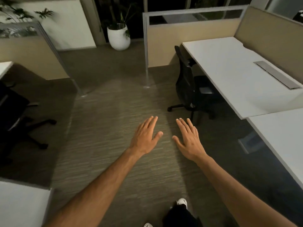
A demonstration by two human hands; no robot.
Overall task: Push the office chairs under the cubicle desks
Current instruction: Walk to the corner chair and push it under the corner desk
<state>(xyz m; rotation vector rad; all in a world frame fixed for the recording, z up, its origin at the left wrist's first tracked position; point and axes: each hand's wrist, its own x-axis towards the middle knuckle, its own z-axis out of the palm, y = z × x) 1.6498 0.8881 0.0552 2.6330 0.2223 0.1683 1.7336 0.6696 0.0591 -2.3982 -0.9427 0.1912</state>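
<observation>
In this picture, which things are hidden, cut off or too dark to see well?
- Right chair, head view: the white desk covers most of its seat.
- Left chair: cut off by the left edge and in shadow, so its shape is unclear.
- Plant, top left: blurred.
- Left hand and right hand: only their backs show; both touch nothing.
</observation>
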